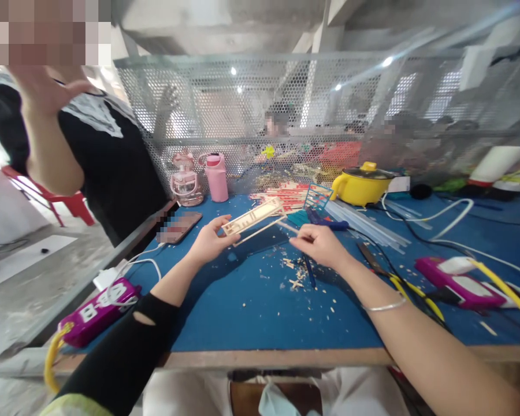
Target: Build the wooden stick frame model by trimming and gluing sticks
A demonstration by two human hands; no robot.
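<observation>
My left hand (pixel 212 240) grips the left end of a small pale wooden frame (pixel 255 216), which is tilted above the blue table. Thin strips cross inside the frame, and a longer strip runs along its near side. To the right, my right hand (pixel 314 242) is closed in a pinch on a thin pale stick (pixel 289 227) that points at the frame's right end. Beneath that hand lie wood scraps (pixel 297 283) and a slim dark blue tool (pixel 309 271). A blue glue gun (pixel 329 222) rests just behind it.
Behind lie wooden sticks (pixel 286 196), clear glue sticks (pixel 368 225) and a yellow pot (pixel 366 186). Pink bottles (pixel 216 178) and a phone (pixel 179 227) are left. Purple power strips (pixel 97 312) with cords flank both sides. A person (pixel 112 156) stands at left.
</observation>
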